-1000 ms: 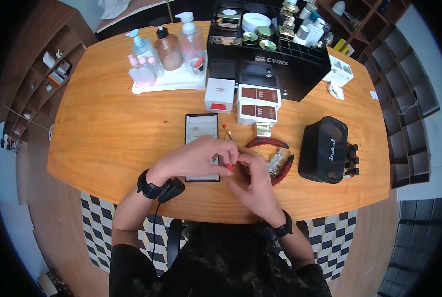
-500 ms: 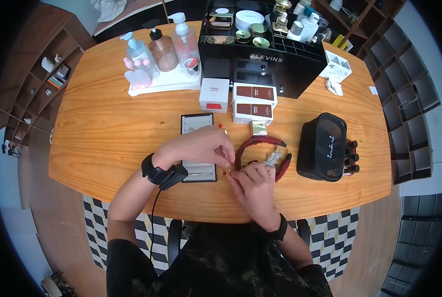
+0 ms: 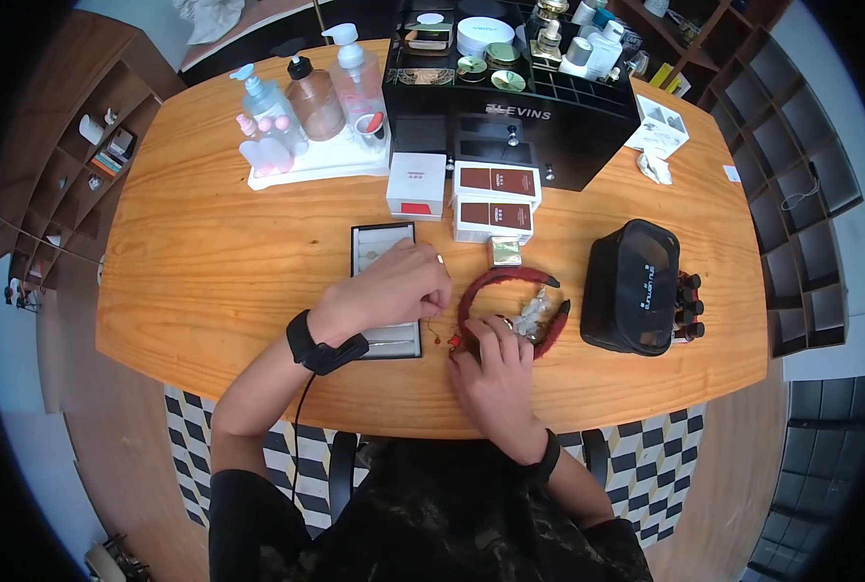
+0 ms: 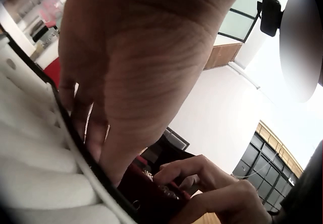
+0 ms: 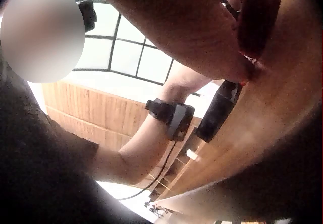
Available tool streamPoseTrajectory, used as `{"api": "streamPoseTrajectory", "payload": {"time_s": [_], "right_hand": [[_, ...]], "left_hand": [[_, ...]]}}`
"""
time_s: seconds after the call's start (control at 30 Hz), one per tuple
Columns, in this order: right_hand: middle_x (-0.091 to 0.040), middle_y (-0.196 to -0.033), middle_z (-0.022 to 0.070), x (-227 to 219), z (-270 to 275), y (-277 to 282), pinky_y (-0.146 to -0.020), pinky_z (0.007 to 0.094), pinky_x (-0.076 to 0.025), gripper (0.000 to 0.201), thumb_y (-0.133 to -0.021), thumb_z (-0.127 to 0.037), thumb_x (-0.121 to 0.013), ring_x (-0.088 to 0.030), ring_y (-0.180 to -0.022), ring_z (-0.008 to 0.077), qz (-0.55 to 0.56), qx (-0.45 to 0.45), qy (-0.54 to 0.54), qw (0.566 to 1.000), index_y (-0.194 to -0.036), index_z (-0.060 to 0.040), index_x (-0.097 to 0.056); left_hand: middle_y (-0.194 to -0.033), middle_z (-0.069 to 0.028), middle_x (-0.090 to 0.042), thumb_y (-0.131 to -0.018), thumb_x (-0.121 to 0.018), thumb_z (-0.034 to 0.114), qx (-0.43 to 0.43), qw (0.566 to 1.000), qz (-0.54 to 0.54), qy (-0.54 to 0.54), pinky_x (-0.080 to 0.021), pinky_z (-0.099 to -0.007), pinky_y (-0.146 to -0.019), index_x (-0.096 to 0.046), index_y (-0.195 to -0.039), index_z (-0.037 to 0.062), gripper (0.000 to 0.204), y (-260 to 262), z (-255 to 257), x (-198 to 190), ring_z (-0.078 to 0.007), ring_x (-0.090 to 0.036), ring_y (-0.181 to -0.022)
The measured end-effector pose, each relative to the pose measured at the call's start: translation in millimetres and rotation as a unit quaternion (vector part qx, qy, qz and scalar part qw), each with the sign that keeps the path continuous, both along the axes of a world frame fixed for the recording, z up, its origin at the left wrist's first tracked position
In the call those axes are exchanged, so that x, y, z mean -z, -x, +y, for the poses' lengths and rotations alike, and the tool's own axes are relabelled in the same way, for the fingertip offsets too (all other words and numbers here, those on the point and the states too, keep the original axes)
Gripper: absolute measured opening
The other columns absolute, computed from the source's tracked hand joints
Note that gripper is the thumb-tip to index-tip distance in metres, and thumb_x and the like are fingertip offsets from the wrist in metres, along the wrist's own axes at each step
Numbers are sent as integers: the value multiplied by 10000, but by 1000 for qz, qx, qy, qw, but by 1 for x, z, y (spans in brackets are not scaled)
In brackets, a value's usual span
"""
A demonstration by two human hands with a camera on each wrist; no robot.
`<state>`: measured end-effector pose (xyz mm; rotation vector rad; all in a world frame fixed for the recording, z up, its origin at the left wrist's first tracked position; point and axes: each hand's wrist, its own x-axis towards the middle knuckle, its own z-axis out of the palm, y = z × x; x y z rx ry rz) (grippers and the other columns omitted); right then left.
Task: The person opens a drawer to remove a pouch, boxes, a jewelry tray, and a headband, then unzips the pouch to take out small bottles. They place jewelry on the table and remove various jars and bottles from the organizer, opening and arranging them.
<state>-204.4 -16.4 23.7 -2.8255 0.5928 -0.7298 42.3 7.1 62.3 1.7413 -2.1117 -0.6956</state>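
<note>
The left hand [image 3: 394,289] reaches over the black-edged jewellery tray [image 3: 391,341], its fingertips pointing down by the tray's right edge. Whatever those fingertips may hold is hidden. Just below them a thin cord with a red bead [image 3: 437,340] shows on the table. Bent fingers of the right hand [image 3: 496,378] rest over the lower left of a dark red curved band [image 3: 506,275], with a small red piece [image 3: 454,341] beside the thumb. Shiny clear-wrapped items [image 3: 532,312] lie inside the band. White padded rolls [image 4: 35,158] of the tray fill the left wrist view's lower left.
Beyond the tray stand white boxes [image 3: 416,184], a small gold-topped box [image 3: 504,252] and a black cosmetics organizer [image 3: 515,131]. Pump bottles on a white stand [image 3: 326,173] are at the back left. To the right is a black pouch [image 3: 630,288] with small dark bottles [image 3: 688,308].
The hands, close together earlier, have moved apart. The left shifted left to the tray's edge; the right lowered onto the band. The red piece and the cord now show between them.
</note>
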Motion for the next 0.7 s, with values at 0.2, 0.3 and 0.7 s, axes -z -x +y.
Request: {"api": "streamPoseTrajectory", "payload": {"time_s": [0.2,0.3,0.7], "right_hand": [[-596,-1346,126,-1,1,3,-1010,497,-405,173,-797,-153,-826,-536,-1339,351,3,3,-14,1000,-923,-70,-740],[-589,-1361,132,-2,3,8,-1024,502,-402,236,-808,-169,-834,-527,-1354,357,2,6,-18,1000,-1012,-76,-758],[-466,-1580,202,-8,5,11,-1189,625,-322,459,-864,-338,-818,-382,-1486,450,52,-4,-54,997,-1234,-73,-755]], "left_hand": [[-928,-23,-702,-815,-834,163,56,995,-42,68,-427,-404,-949,-819,-936,131,125,13,11,6,-254,-610,-1042],[-919,-31,-692,-813,-831,166,51,994,-60,82,-430,-403,-950,-829,-946,129,139,22,12,4,-256,-607,-1029],[-825,-47,-701,-798,-796,133,49,993,-70,76,-432,-398,-945,-834,-833,116,54,31,6,11,-254,-632,-945]]}}
